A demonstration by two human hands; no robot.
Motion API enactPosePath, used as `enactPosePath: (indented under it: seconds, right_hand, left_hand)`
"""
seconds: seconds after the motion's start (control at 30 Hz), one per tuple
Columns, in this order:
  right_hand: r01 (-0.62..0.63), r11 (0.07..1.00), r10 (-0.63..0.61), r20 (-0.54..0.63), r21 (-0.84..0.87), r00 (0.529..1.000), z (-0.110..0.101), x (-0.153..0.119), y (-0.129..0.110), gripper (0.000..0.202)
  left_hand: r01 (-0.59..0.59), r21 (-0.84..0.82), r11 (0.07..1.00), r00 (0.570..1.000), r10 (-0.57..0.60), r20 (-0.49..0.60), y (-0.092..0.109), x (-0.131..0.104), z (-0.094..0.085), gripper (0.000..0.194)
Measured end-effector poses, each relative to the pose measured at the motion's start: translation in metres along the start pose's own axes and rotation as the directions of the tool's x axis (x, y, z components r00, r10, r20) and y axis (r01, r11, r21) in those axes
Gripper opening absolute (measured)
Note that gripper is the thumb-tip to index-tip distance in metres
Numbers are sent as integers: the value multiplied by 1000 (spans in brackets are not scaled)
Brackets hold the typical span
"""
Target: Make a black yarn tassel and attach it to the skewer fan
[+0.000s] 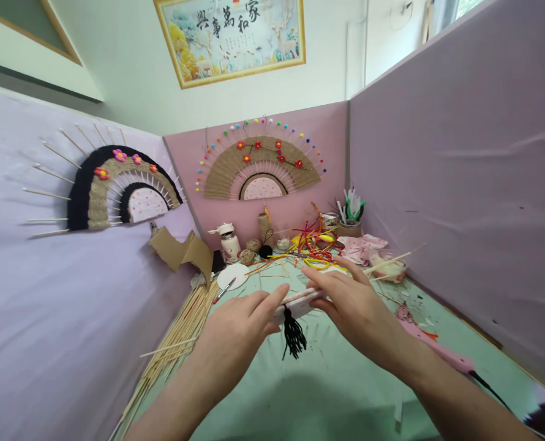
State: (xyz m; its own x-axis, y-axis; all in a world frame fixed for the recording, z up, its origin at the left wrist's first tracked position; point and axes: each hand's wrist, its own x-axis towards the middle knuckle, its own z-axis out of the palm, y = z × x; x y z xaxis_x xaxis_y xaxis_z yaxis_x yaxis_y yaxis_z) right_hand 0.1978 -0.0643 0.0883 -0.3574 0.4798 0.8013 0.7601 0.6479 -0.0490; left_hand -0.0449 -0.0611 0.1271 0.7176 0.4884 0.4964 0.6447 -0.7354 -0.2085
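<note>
A flat whitish piece (300, 302) with a thin tan edge is held up over the green table, seen nearly edge-on. From its near side hangs a black tassel (294, 335). My left hand (247, 315) grips the left end, fingers on top and thumb below. At the right end, my right hand (346, 300) pinches it between thumb and fingers, with other fingers stretched out above. The underside of the piece is mostly hidden.
Bamboo sticks (180, 334) lie at the left beside a white disc (233, 277) and a brush (224, 291). Behind are a bottle (229, 243), twine balls (247, 256) and coloured pipe cleaners (316, 242). A pink glue gun (442, 352) lies right. Decorated fans (263, 165) hang on the partitions.
</note>
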Motion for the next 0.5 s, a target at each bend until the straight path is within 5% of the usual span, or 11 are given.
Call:
enactPosePath:
  seconds: [0.3, 0.37, 0.5]
  right_hand:
    - [11, 986, -34, -135, -168, 990, -19, 2, 15, 50]
    - [2, 977, -36, -158, -212, 987, -24, 1, 19, 50]
    - [-25, 955, -35, -197, -296, 980, -35, -3, 27, 51]
  left_hand:
    - [236, 72, 969, 958, -219, -184, -10, -34, -12, 43]
    - [316, 7, 949, 908, -300, -292, -6, -39, -7, 33]
    - [442, -274, 854, 741, -520, -426, 7, -48, 10, 10]
